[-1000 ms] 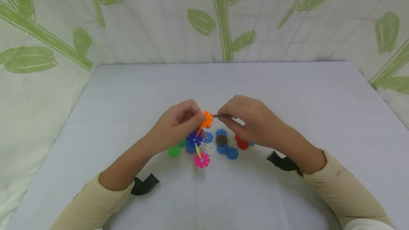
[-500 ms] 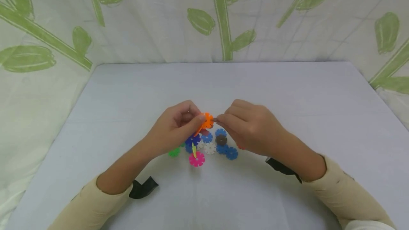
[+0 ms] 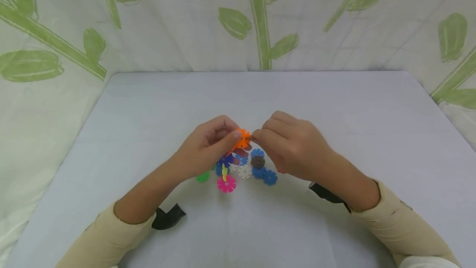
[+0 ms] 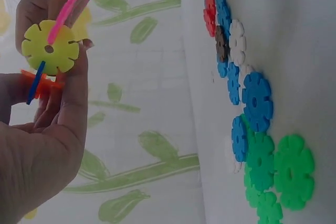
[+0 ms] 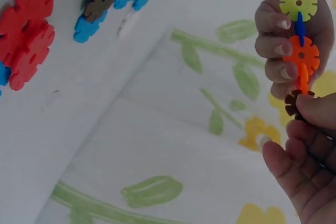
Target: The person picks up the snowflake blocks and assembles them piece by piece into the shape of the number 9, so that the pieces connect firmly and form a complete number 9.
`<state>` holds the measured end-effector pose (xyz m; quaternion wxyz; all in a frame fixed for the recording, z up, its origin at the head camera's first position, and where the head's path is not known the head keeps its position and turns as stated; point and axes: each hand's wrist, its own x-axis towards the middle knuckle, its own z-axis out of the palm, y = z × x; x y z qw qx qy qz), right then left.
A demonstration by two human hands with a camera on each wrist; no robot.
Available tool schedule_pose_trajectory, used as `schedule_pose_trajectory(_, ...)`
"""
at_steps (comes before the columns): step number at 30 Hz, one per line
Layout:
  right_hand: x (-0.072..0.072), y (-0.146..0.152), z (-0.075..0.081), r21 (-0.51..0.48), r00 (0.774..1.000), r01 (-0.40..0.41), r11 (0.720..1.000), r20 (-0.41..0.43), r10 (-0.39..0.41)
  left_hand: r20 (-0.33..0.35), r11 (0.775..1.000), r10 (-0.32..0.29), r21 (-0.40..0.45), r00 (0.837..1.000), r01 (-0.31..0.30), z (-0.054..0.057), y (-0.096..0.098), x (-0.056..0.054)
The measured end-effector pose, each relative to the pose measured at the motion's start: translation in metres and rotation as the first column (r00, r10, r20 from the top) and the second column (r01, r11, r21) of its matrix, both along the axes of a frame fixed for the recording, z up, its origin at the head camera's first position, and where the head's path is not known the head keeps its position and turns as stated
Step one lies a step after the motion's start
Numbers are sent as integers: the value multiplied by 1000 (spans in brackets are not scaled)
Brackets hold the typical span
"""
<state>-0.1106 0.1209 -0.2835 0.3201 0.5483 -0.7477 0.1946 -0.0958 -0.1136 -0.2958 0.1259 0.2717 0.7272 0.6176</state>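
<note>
My left hand (image 3: 204, 148) pinches a chain of notched, flower-shaped plastic discs by its orange disc (image 3: 243, 138). Below the fingers hang a dark blue disc (image 3: 224, 160), a yellow disc (image 3: 224, 173) and, lowest, a pink disc (image 3: 227, 184). A second orange disc (image 5: 303, 77) stands edge-on in the right wrist view. At its end is a dark brown disc (image 5: 292, 106), pinched between thumb and fingers of my right hand (image 3: 299, 146). The brown disc meets the orange one's rim, and my fingers mostly cover it in the head view. Both hands are raised above the table.
Beneath the hands, loose discs lie in a cluster on the white table (image 3: 230, 235): green (image 3: 203, 177), white (image 3: 244, 172), blue (image 3: 270, 178), another brown disc (image 3: 258, 162) and red discs (image 5: 31, 30). Behind the table hangs a leaf-patterned curtain (image 3: 186, 32).
My right hand has turned and closed in on the orange disc, hiding most of the brown disc it pinches. The hanging pink end of the chain has swung slightly left.
</note>
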Motion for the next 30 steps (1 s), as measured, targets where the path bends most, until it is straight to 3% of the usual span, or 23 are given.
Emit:
schedule_pose_trajectory(5, -3, 0, -4, -2, 997, -20, 1000, 72, 20, 75, 994, -93, -47, 993, 97, -3, 0, -3)
schedule_pose_trajectory(8, -7, 1, -9, 25, 989, 18, 1000, 149, -22, 53, 993, -85, -71, 995, 89, -4, 0, -3)
schedule_pose_trajectory(10, -11, 3, -12, 59, 966, 70, 996, 244, -83, 26, 994, -67, -84, 997, 69, -4, 0, -3)
schedule_pose_trajectory(12, -16, 5, -15, 127, 918, 117, 985, 365, -156, -3, 994, -52, -94, 999, 51, -3, -1, -3)
schedule_pose_trajectory(16, -23, 7, -23, 321, 775, 106, 941, 566, -281, -20, 996, -60, -72, 998, 58, -2, -1, -2)
schedule_pose_trajectory(17, -23, 7, -25, 373, 748, 84, 924, 589, -306, -22, 996, -62, -66, 998, 61, -1, -1, -1)
schedule_pose_trajectory(19, -24, 5, -30, 454, 716, 24, 891, 613, -332, -28, 997, -65, -54, 997, 63, 0, -1, 0)
schedule_pose_trajectory(23, -22, 1, -38, 555, 716, -64, 830, 604, -349, -78, 996, -44, -78, 996, 38, 3, 1, 4)
schedule_pose_trajectory(26, -21, -2, -43, 556, 718, -97, 826, 614, -328, -106, 995, -26, -96, 994, 16, 5, 2, 8)
schedule_pose_trajectory(30, -22, -3, -46, 528, 695, -120, 841, 650, -308, -121, 996, -21, -91, 992, 10, 7, 3, 10)
